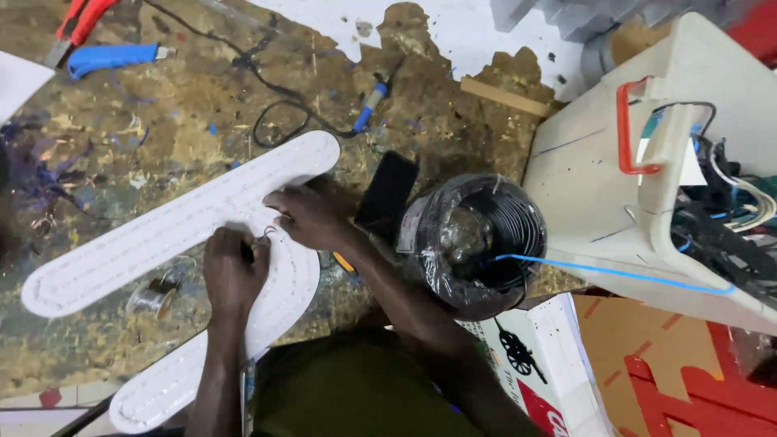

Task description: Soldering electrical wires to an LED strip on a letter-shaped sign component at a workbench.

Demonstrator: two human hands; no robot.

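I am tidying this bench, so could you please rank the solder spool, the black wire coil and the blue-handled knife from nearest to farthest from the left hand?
1. Solder spool, just left of the left hand.
2. Black wire coil, to the right.
3. Blue-handled knife, top left corner.

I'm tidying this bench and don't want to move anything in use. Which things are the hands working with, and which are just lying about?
In use:
- white cross-shaped board, under both hands
- thin wire loop pinched between the left hand and right hand
- small wire spool beside the board

Lying about:
- black cable coil
- blue-handled tool
- red pliers
- soldering iron
- dark phone
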